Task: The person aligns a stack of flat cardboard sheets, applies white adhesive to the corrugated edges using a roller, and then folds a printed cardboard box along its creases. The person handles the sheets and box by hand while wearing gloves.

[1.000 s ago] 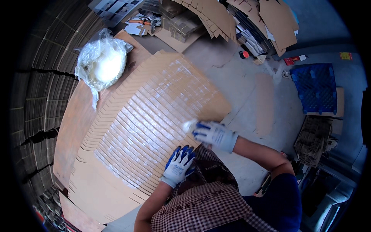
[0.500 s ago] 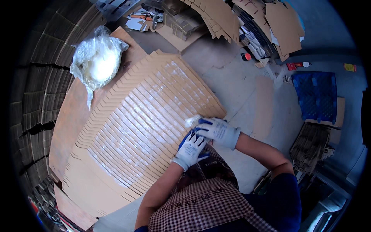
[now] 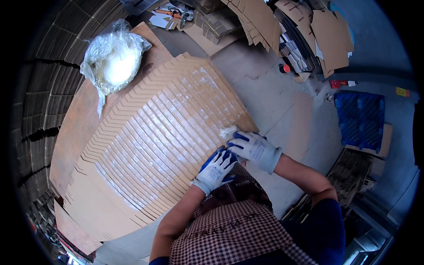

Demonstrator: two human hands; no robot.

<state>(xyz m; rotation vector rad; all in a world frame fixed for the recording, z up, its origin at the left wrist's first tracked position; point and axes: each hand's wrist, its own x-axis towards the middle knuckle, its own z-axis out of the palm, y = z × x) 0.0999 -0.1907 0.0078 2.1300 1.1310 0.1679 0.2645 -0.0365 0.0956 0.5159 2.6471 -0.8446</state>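
A: Found what beneath the hands?

B: Logged fanned cardboard sheets (image 3: 161, 143), spread across the wooden worktop (image 3: 70, 137), overlapping in narrow steps. Noted a glossy whitish coating (image 3: 145, 128) over the middle of the steps.

A: Saw the right hand (image 3: 255, 151) where?

B: Placed at the right-hand side of the sheets, in a white-and-blue glove, with fingers grasping a crumpled whitish wad (image 3: 228, 132). Could not settle whether touching the cardboard below or just above.

A: And for the left hand (image 3: 215, 170)?

B: Sighted just beside the right, at the near edge of the sheets, in a matching glove, with fingers bent over the stepped edges. Could not tell whether clenched or merely resting.

A: Recorded anything farther out?

B: Marked a rounded container (image 3: 91, 66) on the worktop beyond the sheets, to the left, draped in clear plastic film, with white contents (image 3: 120, 66). Also listed stacked cardboard bundles (image 3: 39, 92) at far left and a blue slatted pallet (image 3: 360, 119), well apart, at far right.
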